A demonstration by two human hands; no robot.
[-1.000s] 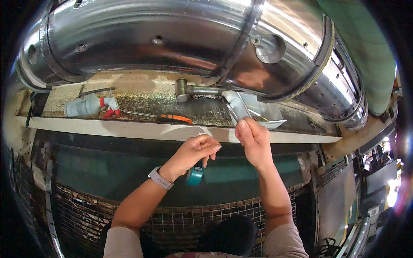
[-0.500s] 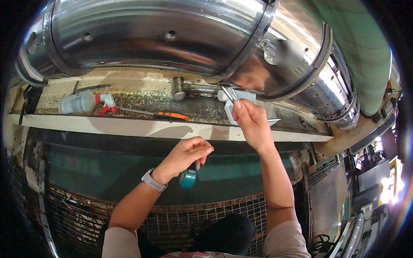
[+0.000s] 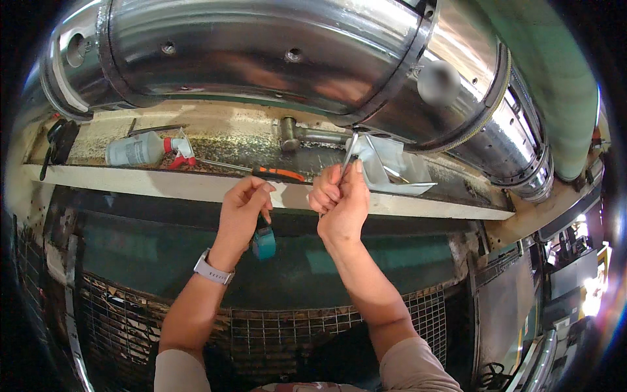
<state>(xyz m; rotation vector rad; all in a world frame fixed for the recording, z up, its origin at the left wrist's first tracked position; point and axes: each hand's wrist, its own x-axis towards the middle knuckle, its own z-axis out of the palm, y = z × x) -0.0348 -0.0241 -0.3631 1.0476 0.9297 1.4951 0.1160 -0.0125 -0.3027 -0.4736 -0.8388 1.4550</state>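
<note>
My right hand point(image 3: 343, 206) is closed around a slim, shiny metal tool point(image 3: 351, 149) that points up toward the big polished cylinder point(image 3: 261, 55). Its exact kind does not show. The fist is just left of a white open tray point(image 3: 411, 188) with a thin metal piece inside. My left hand point(image 3: 240, 212) has its thumb and fingertips drawn together, and a teal roll-shaped thing point(image 3: 264, 245) hangs beneath it, partly hidden by the fingers. An orange-and-black-handled screwdriver point(image 3: 281, 174) lies on the ledge just beyond the left hand.
A hammer point(image 3: 289, 134) rests on the stained ledge behind the screwdriver. Farther left lies a spray bottle point(image 3: 137, 149) with a red-and-white trigger. A pale rail point(image 3: 163, 179) edges the ledge, with wire mesh point(image 3: 287, 333) below. A green roller point(image 3: 555, 85) stands at upper right.
My right hand has come left and down, bringing the metal tool away from over the white tray. My left hand has moved up and left with the teal roll. The view has shifted slightly.
</note>
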